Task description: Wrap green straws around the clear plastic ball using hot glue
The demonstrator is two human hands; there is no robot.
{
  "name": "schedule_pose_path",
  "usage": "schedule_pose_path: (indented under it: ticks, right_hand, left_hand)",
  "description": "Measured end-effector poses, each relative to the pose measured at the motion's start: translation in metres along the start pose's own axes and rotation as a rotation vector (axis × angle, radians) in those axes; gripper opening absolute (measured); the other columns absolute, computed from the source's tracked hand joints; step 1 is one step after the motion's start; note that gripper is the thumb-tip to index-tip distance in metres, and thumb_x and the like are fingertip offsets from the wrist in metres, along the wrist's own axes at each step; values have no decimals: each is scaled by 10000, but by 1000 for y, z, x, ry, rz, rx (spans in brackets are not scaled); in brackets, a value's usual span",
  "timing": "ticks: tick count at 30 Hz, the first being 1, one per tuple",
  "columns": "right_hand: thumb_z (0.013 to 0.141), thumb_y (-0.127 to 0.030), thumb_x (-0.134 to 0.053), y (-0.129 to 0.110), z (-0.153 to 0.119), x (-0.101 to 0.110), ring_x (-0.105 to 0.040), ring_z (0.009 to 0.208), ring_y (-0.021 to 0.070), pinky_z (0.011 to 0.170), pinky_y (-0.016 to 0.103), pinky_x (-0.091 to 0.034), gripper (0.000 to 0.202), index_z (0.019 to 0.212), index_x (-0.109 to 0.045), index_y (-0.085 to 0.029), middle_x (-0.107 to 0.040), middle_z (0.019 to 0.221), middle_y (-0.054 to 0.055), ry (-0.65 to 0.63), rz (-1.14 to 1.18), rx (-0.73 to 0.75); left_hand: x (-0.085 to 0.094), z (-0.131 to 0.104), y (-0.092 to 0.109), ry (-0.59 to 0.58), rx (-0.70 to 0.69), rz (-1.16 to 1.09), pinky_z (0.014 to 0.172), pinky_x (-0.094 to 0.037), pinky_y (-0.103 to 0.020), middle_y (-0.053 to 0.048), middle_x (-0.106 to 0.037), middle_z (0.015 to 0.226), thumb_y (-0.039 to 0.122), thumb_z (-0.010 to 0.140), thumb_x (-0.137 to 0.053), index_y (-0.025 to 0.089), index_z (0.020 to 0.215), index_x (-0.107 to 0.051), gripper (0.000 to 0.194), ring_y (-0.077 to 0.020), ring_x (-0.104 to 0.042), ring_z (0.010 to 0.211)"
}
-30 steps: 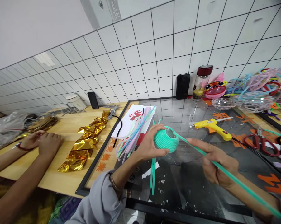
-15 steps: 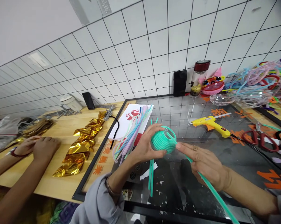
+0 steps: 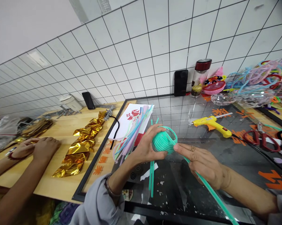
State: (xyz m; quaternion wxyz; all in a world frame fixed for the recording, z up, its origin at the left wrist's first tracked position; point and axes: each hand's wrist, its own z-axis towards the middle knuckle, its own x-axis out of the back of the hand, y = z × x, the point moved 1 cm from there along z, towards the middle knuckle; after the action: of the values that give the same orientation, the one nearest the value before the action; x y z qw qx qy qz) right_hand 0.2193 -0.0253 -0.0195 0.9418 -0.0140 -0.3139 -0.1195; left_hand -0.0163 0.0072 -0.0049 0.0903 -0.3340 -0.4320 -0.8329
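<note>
A round bowl-like form wound from green pipe cleaner [image 3: 163, 142] is held above the dark glass tabletop, with its opening facing up and away. My left hand [image 3: 147, 147] wraps round its left side, thumb below and fingers over the top. At its right edge my right hand [image 3: 205, 162] pinches a long green pipe cleaner [image 3: 213, 193], whose tail runs down past my wrist to the lower right. The fingertips of that hand touch the rim. Below the bowl lie straight green pipe cleaners [image 3: 151, 179] on the glass.
A yellow glue gun [image 3: 212, 125] and red-handled scissors [image 3: 261, 140] lie to the right. Pastel pipe cleaners [image 3: 133, 134] rest on white paper. Gold foil [image 3: 82, 147] and a co-worker's hands [image 3: 46, 150] are at left. A phone [image 3: 180, 82] and jar [image 3: 199, 78] stand by the wall.
My right hand has shifted slightly left along the bowl's rim, and the strand end now lies closer against the edge. My left hand keeps its hold.
</note>
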Motion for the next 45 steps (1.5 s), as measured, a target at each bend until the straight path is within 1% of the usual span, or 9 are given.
schedule_pose_path:
  ticks: [6, 13, 16, 20, 24, 30, 35, 39, 45]
  right_hand:
    - [893, -36, -449, 2, -7, -7, -542, 1369, 236, 995, 417, -602, 181, 895, -533, -197, -606, 1423, 202, 30, 121, -79]
    - [827, -21, -450, -1, 6, -1, -674, 1203, 271, 933, 456, -625, 253, 976, -515, -214, -731, 1181, 195, 89, 292, -186]
    - [797, -9, -456, -4, 13, 2, -723, 1106, 266, 903, 434, -634, 284, 996, -521, -201, -750, 1106, 165, 134, 290, -203]
    - [791, 6, -477, -7, 15, 2, -761, 972, 235, 808, 350, -643, 291, 990, -529, -200, -764, 1014, 113, 216, 303, -344]
    - [853, -42, -561, -8, 13, -3, -741, 874, 196, 772, 309, -617, 207, 992, -592, -192, -742, 953, 87, 229, 281, -483]
    - [919, -104, -602, -3, 12, -9, -684, 896, 169, 784, 279, -589, 227, 1131, -649, -172, -681, 996, 90, 169, 161, -570]
    - [953, -95, -544, -2, 14, -11, -640, 740, 133, 658, 241, -552, 185, 1050, -686, -161, -611, 857, 46, 119, 94, -568]
    - [953, -88, -536, -4, 18, -13, -649, 739, 141, 650, 252, -547, 191, 1053, -682, -160, -636, 866, 55, 157, 58, -533]
    - [994, -112, -428, -13, 21, -9, -644, 667, 104, 625, 211, -546, 225, 1112, -606, -183, -675, 819, 12, 132, 170, -721]
  left_hand:
    - [-1, -2, -3, -4, -21, 9, 1179, -346, -603, -133, -540, 1412, 155, 625, -772, 251, 1310, -484, 750, -366, -439, 1415]
    - [0, -1, -3, -20, -13, 1, 1183, -338, -603, -146, -525, 1420, 171, 626, -778, 232, 1310, -490, 745, -377, -425, 1421]
    - [-1, -1, -2, -22, -12, -8, 1176, -349, -609, -127, -547, 1403, 173, 632, -778, 249, 1300, -494, 731, -369, -429, 1415]
    - [-1, 0, -1, -22, -25, -20, 1166, -366, -614, -130, -554, 1383, 186, 635, -780, 244, 1293, -495, 720, -369, -431, 1412]
    - [-1, -1, -2, -20, -21, -21, 1158, -377, -621, -144, -512, 1426, 198, 631, -787, 244, 1291, -499, 721, -377, -434, 1410]
    - [-1, -1, 0, -24, -52, -14, 1158, -385, -610, -137, -528, 1406, 167, 633, -771, 251, 1293, -494, 720, -364, -442, 1405]
    - [-2, -1, 0, -26, -43, -11, 1155, -390, -601, -137, -510, 1418, 157, 624, -775, 255, 1300, -493, 739, -365, -432, 1413]
    - [-2, -1, 1, -27, -31, -17, 1163, -383, -593, -138, -513, 1410, 159, 622, -774, 249, 1297, -495, 737, -360, -429, 1414]
    - [-1, 0, 3, -31, -22, -35, 1164, -389, -572, -143, -515, 1409, 171, 632, -765, 235, 1286, -499, 709, -352, -429, 1415]
